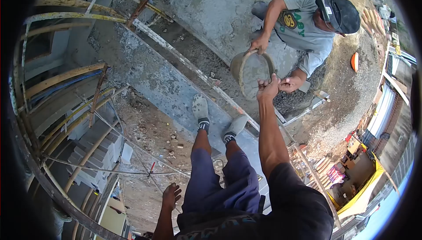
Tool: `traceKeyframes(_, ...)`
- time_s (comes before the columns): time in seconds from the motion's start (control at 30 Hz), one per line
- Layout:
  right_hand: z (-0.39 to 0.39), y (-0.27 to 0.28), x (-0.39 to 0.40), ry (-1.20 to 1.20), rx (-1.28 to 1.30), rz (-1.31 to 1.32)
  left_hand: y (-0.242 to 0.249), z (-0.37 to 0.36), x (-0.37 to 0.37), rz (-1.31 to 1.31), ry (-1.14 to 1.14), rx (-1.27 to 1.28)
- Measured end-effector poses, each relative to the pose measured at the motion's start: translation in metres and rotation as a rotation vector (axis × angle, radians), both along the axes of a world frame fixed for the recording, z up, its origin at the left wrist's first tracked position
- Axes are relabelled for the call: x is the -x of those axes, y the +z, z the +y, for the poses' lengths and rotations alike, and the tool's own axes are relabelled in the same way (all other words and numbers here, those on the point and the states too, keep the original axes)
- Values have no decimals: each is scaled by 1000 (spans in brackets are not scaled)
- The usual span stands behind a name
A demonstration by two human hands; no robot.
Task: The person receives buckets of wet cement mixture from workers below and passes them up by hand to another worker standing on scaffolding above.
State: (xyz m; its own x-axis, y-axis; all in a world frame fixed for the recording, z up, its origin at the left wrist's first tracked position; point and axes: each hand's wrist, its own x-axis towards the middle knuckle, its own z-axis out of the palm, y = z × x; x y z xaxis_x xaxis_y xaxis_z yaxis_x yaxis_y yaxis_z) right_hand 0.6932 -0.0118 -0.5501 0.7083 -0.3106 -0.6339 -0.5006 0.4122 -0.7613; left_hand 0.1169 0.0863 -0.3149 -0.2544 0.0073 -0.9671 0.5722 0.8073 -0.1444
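A grey, mortar-stained bucket point(237, 67) is tilted with its round mouth facing me, held up between me and a co-worker. At its lower right edge, my right hand point(268, 88) is closed; whether the fingers grip the rim or a handle is hard to make out. The co-worker's one hand point(259, 44) grasps the top of the rim, and their other hand point(292, 84) is right beside mine. My left hand point(170, 195) hangs low by my left leg, fingers apart and holding nothing.
My shoes point(200, 107) stand on a narrow grey plank point(162, 81) above rubble ground. A pale scaffold pole point(189, 66) runs diagonally past my feet. Bamboo and metal scaffolding point(66, 86) rises at left. Grey blocks point(90, 161) are stacked below; a gravel heap point(347, 95) lies right.
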Motion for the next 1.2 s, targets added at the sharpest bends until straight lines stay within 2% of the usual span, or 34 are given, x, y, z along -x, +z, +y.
traceKeyframes(0.03, -3, 20, 14, -37, -47, 55, 1, -1, -2, -27, 1, -16)
traceKeyframes(0.17, -28, 39, 54, -11, -101, 227, 13, 5, -13, -99, 9, -97)
traceKeyframes(0.43, -38, 118, 101, 226, -96, 304, 22, 7, -25, -139, -2, -219)
traceKeyframes(0.57, -40, 198, 131, 345, -148, 357, -1, 0, -70, -289, -30, -218)
traceKeyframes(0.67, -33, 282, 151, 495, -168, 349, -11, -9, -128, -393, -37, -169)
traceKeyframes(0.77, -24, 384, 169, 695, -183, 318, -11, -28, -178, -416, 120, -90)
traceKeyframes(0.9, -19, 515, 187, 987, -237, 225, 24, -38, -214, -455, 392, 102)
traceKeyframes(1.0, -1, 619, 193, 1258, -268, 162, 33, -50, -204, -1194, 816, 236)
traceKeyframes(1.1, 17, 691, 203, 1498, -354, -2, 149, -33, -206, -1351, 861, 94)
traceKeyframes(1.2, 42, 758, 216, 1708, -480, -114, 208, -20, -201, -1499, 972, 34)
